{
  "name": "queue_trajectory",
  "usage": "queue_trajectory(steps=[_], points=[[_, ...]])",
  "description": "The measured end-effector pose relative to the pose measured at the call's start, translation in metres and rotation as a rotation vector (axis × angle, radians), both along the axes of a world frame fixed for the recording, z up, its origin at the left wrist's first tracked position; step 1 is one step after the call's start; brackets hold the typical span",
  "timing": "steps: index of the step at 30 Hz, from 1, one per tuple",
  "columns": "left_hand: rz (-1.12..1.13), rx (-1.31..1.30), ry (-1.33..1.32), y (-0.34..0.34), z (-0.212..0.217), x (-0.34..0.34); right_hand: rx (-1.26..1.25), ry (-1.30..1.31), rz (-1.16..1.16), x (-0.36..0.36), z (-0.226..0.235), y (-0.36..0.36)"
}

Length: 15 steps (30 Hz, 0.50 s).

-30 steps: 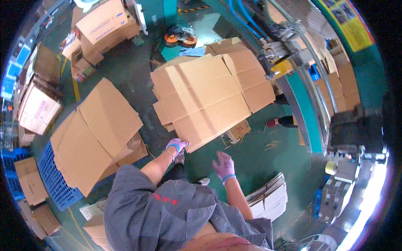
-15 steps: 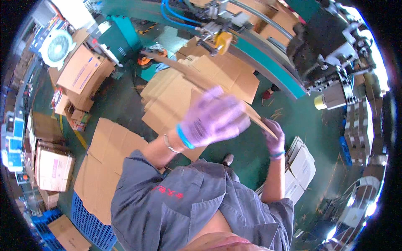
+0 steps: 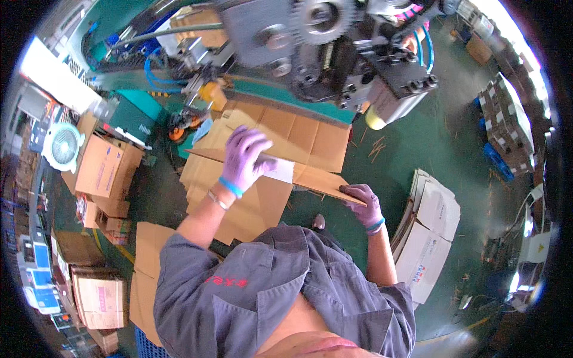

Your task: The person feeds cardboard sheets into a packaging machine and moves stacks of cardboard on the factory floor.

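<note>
My right hand (image 3: 365, 206), in a purple glove, grips the right end of a folded cardboard sheet (image 3: 321, 181). The sheet is tilted nearly edge-on and reaches leftward behind my other hand. My left hand (image 3: 243, 156), also gloved in purple, is raised in front of the sheet with its fingers bent and apart; its thumb is close to a white patch (image 3: 280, 170) on or beside the sheet. Whether this hand touches the cardboard is hard to see. Beneath lies a stack of flat brown cardboard sheets (image 3: 233, 206), spread out before me.
A machine with a metal gear (image 3: 322, 21) and a green beam (image 3: 286, 97) stands ahead. White-faced flat cartons (image 3: 425, 232) are piled at my right. To the left are brown boxes (image 3: 104, 170), a round fan (image 3: 62, 147) and more cardboard sheets (image 3: 152, 250). Scraps (image 3: 377, 147) litter the green floor.
My left hand has moved left from the middle of the sheet. The sheet sits lower and flatter, my right hand still on its end. The view has shifted, bringing the machine nearer the centre.
</note>
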<state>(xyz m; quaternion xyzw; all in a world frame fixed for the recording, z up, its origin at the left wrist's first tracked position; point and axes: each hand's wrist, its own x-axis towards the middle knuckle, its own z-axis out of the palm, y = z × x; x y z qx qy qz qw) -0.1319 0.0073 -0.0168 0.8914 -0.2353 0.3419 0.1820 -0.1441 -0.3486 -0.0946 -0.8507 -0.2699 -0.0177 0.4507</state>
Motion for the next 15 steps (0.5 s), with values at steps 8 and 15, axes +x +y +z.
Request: queue_trajectory(steps=[8,15], points=[[0.108,0.454,0.08,-0.008,-0.02,0.01,0.176,0.066,0.024,0.038,-0.001,-0.043],[0.358,0.237,-0.17,-0.053,0.001,0.058,1.089,0.138,0.116,0.105,0.053,-0.109]])
